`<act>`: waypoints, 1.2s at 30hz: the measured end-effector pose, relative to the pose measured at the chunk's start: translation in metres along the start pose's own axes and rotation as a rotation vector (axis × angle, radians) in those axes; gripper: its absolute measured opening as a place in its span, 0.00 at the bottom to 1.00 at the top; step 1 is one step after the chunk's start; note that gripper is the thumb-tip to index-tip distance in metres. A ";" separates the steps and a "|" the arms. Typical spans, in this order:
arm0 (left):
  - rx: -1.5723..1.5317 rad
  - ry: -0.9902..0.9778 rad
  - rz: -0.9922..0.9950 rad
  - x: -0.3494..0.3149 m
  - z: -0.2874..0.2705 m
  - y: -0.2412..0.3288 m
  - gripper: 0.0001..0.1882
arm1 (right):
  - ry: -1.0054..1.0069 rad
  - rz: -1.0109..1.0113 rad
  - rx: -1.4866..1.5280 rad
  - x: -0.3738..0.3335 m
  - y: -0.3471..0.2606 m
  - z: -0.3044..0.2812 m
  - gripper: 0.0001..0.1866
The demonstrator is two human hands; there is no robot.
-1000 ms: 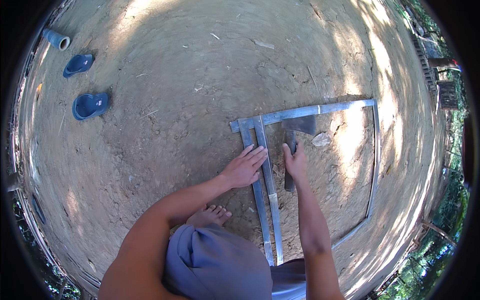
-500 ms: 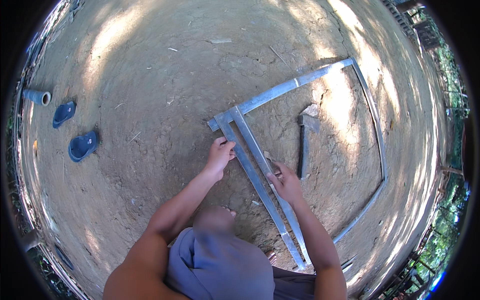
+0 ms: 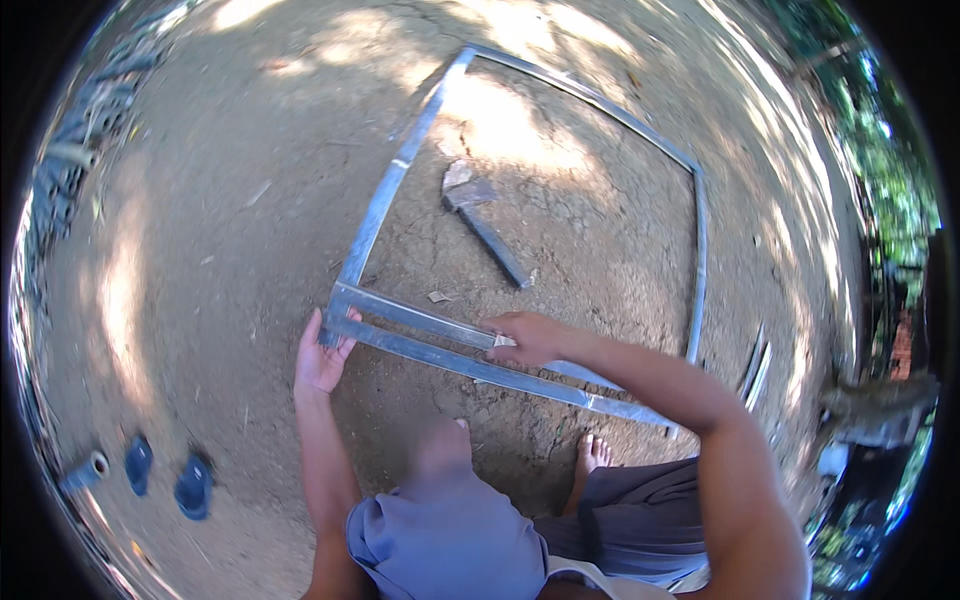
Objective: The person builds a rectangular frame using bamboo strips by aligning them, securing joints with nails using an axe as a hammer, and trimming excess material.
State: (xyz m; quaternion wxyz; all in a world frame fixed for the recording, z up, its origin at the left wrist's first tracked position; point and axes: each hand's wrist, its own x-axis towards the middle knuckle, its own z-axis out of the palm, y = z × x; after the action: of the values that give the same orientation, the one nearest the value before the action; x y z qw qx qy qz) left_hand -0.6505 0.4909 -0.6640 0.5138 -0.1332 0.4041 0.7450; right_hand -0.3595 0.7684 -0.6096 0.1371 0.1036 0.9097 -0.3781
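Flat grey slats lie on the ground as a four-sided frame; two of them run side by side along the near edge. My left hand (image 3: 322, 362) is at the near-left corner, fingers and thumb closed around the end of the outer slat (image 3: 450, 380). My right hand (image 3: 532, 338) grips the inner slat (image 3: 420, 318) around its middle. A small pale patch shows under its fingertips; whether it is a loose chip or part of the slat I cannot tell. The left-side slat (image 3: 385, 200) runs away from the corner. Inside the frame lies a dark hatchet-like tool (image 3: 492, 245).
A pale stone (image 3: 457, 172) touches the tool's head. Blue slippers (image 3: 193, 488) and a short grey tube (image 3: 85, 472) lie at the lower left. Loose strips (image 3: 755, 370) lie right of the frame. My bare foot (image 3: 592, 455) is close to the near slats.
My view has turned, so the frame now lies more squarely ahead. My left hand has moved from partway along the outer slat to its corner end. My right hand remains on the inner slat.
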 end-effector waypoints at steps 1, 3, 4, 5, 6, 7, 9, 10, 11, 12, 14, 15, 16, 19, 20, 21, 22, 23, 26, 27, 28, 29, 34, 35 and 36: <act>0.139 0.047 0.007 0.006 -0.009 0.001 0.34 | -0.062 0.043 -0.077 -0.021 0.008 -0.023 0.27; 0.214 0.073 -0.027 0.006 -0.004 0.008 0.27 | -0.059 0.179 -0.179 -0.083 0.020 -0.069 0.27; 0.245 0.086 -0.049 0.008 -0.002 0.005 0.24 | 0.005 0.283 -0.203 -0.124 0.025 -0.083 0.26; 0.295 0.103 -0.072 0.009 0.005 0.002 0.22 | 0.105 0.405 -0.141 -0.172 0.034 -0.091 0.25; 0.349 0.121 -0.092 0.009 0.010 0.002 0.19 | 0.206 0.526 -0.075 -0.220 0.042 -0.091 0.24; 0.424 0.103 -0.091 0.011 0.004 0.015 0.18 | 0.321 0.625 -0.044 -0.260 0.046 -0.083 0.23; 0.598 0.116 -0.133 0.022 -0.002 0.021 0.18 | 0.471 0.863 -0.017 -0.345 0.054 -0.047 0.21; 0.707 0.144 -0.163 0.023 0.004 0.021 0.19 | 0.510 0.992 -0.018 -0.385 0.066 -0.018 0.21; 0.793 0.192 -0.161 0.018 0.022 0.024 0.20 | 0.566 1.095 -0.026 -0.416 0.074 0.001 0.21; 0.879 0.252 -0.137 0.013 0.036 0.029 0.22 | 0.684 1.247 0.069 -0.432 0.072 0.019 0.22; 1.048 0.272 -0.117 0.022 0.041 0.033 0.25 | 0.840 1.455 0.105 -0.480 0.095 0.073 0.22; 1.133 0.293 -0.099 0.026 0.041 0.035 0.27 | 0.850 1.560 0.146 -0.493 0.103 0.093 0.22; 1.157 0.281 -0.074 0.027 0.041 0.031 0.28 | 0.903 1.576 0.196 -0.503 0.113 0.114 0.22; 1.196 0.294 0.013 0.027 0.048 0.018 0.30 | 1.007 1.594 0.347 -0.507 0.147 0.140 0.24; 1.201 0.321 0.035 0.027 0.049 0.016 0.30 | 1.001 1.604 0.405 -0.498 0.153 0.144 0.25; 1.203 0.349 0.056 0.027 0.049 0.012 0.29 | 0.993 1.614 0.461 -0.493 0.159 0.147 0.25; 1.211 0.346 0.055 0.031 0.047 0.014 0.29 | 1.030 1.634 0.565 -0.489 0.167 0.150 0.28; 1.214 0.342 0.057 0.037 0.045 0.015 0.29 | 1.021 1.658 0.527 -0.489 0.173 0.154 0.28; 1.271 0.402 0.102 0.047 0.035 0.016 0.28 | 1.031 1.679 0.573 -0.480 0.180 0.154 0.32; 1.296 0.433 0.130 0.049 0.034 0.020 0.28 | 1.083 1.629 0.609 -0.477 0.179 0.150 0.32; 1.310 0.443 0.154 0.050 0.032 0.020 0.29 | 1.132 1.576 0.642 -0.475 0.177 0.146 0.32; 1.321 0.453 0.177 0.050 0.030 0.016 0.29 | 1.181 1.521 0.671 -0.474 0.175 0.142 0.32; 1.355 0.486 0.264 0.044 0.048 0.014 0.30 | 1.184 1.452 0.649 -0.467 0.150 0.120 0.33; 1.343 0.482 0.268 0.042 0.048 0.023 0.30 | 1.167 1.475 0.616 -0.459 0.153 0.120 0.31; 1.345 0.462 0.227 0.049 0.042 0.006 0.30 | 1.133 1.546 0.573 -0.472 0.155 0.133 0.29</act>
State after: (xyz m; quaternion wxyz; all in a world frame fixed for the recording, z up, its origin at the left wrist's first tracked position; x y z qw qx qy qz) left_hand -0.6680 0.5533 -0.6643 0.3055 0.1007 0.8851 0.3363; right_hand 0.1524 0.7404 -0.6478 -0.1388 0.8608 0.3984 -0.2848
